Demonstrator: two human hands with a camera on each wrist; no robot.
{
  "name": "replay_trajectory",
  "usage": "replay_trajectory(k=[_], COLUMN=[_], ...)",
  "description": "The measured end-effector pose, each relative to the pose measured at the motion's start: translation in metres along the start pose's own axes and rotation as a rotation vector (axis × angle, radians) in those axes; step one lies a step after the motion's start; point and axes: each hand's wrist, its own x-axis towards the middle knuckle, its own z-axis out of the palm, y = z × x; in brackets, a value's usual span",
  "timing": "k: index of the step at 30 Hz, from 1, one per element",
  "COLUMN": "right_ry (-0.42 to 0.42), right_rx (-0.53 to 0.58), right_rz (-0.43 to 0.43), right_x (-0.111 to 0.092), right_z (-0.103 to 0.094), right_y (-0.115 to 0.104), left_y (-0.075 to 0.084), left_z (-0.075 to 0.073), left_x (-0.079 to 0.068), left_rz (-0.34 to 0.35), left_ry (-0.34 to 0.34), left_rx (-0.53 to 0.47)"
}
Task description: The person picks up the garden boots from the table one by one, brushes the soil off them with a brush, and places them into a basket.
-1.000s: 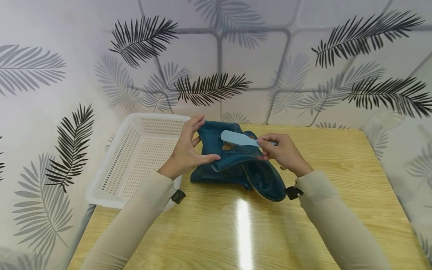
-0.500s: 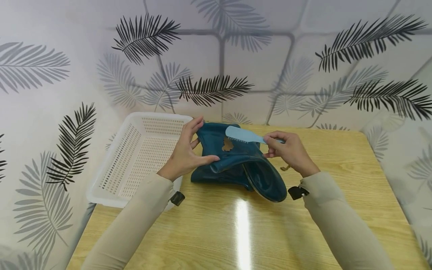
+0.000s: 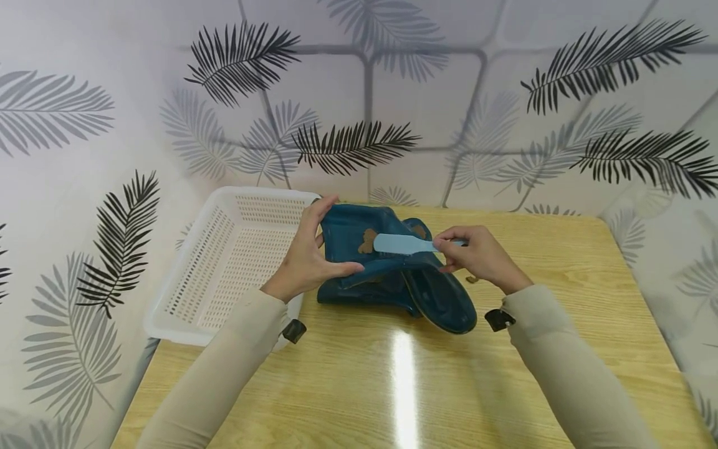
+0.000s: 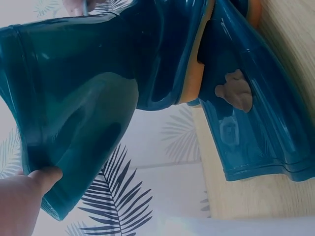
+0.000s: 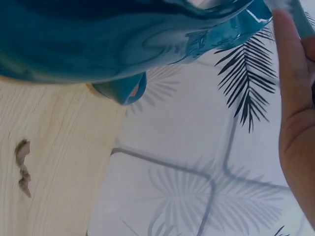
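My left hand [image 3: 305, 252] grips the top of a dark blue rubber boot's shaft [image 3: 350, 218], thumb on the near side and fingers at the far side. A brown mud patch [image 3: 367, 241] sticks to that shaft. In my right hand [image 3: 475, 254] is the handle of a light blue brush [image 3: 405, 244], its head lying over the shaft just right of the patch. A second blue boot [image 3: 364, 294] lies beneath the held one. The left wrist view shows another brown patch [image 4: 236, 91] on the second boot's shaft [image 4: 261, 142].
A white perforated plastic basket [image 3: 247, 262] stands left of the boots, partly behind my left forearm. A small brown mud piece [image 3: 472, 279] lies on the wooden table [image 3: 348, 386] near my right hand. A leaf-patterned wall covering [image 3: 415, 125] rises behind the table.
The brush moved right and off the mud patch, then came down beside it. The gripped shaft has tilted slightly, and my left hand keeps its hold.
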Motion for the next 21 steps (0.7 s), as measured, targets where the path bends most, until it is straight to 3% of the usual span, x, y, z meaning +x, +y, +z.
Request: replay_trajectory(k=[3, 10, 21], right_ry=[0.017, -0.068, 0.000], right_rx=[0.054, 0.163, 0.017], right_rz=[-0.046, -0.074, 0.014], right_x=[0.000, 0.009, 0.004], right_z=[0.002, 0.017, 0.004], right_y=[-0.004, -0.006, 0.001], left_y=[0.000, 0.005, 0.004], left_z=[0.001, 0.005, 0.003], left_x=[0.001, 0.004, 0.005], left_rz=[0.015, 0.050, 0.160], left_ry=[-0.007, -0.033, 0.003], left_rx=[0.007, -0.006, -0.012])
